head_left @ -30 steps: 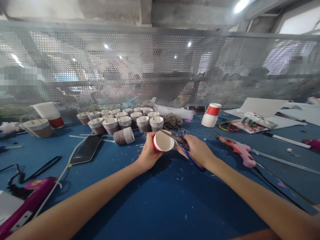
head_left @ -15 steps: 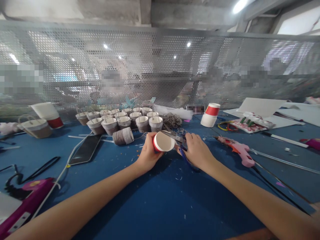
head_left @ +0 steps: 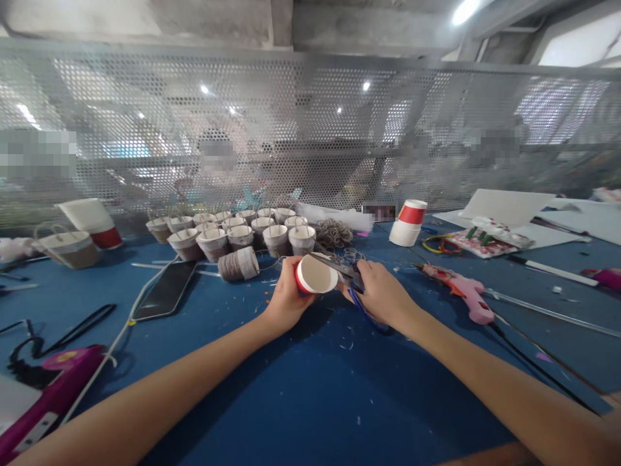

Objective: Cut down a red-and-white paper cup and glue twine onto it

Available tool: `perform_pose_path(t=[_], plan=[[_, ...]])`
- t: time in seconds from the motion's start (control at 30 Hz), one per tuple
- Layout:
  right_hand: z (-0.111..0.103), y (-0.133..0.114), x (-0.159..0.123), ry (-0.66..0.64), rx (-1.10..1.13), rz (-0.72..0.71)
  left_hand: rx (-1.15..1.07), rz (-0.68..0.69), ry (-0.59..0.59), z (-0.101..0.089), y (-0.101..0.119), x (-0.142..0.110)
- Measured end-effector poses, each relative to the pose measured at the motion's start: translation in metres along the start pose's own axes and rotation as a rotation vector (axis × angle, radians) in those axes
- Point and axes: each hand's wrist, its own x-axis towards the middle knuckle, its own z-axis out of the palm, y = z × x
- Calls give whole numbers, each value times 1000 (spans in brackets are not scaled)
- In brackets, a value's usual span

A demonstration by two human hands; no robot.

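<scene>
My left hand (head_left: 286,294) is wrapped round a red and white paper cup (head_left: 317,275), tilted so that its open mouth faces me. In my right hand (head_left: 381,291) are scissors (head_left: 356,301) with dark blue handles. Their blades lie across the cup's far rim; whether they bite into the paper I cannot tell. Just left of the cup, a twine-wrapped cup (head_left: 239,264) rests on its side. Behind it stand several wrapped cups (head_left: 241,234) with pale rims, some with string handles. A heap of loose twine (head_left: 334,234) lies beyond the scissors.
A pink glue gun (head_left: 466,294) lies to the right, a purple glue gun (head_left: 63,388) at the near left. A phone (head_left: 167,291) lies beside a white cable. Stacked paper cups (head_left: 409,223) stand at the back right. A perforated metal screen (head_left: 310,129) closes off the table's far side.
The cup and scissors have shifted very slightly left, and the fingers of my right hand have moved a little on the handles. Otherwise the table looks the same.
</scene>
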Motion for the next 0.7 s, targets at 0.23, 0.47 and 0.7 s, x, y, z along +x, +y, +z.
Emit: perform_pose_path(t=[0.23, 0.47, 0.7], plan=[[-3, 2, 1, -3, 25, -32, -15, 11, -2, 1, -1, 1], [-6, -2, 1, -62, -13, 10, -3, 32, -2, 2, -5, 0], [-6, -1, 2, -75, -60, 17, -9, 21, -14, 1, -2, 0]])
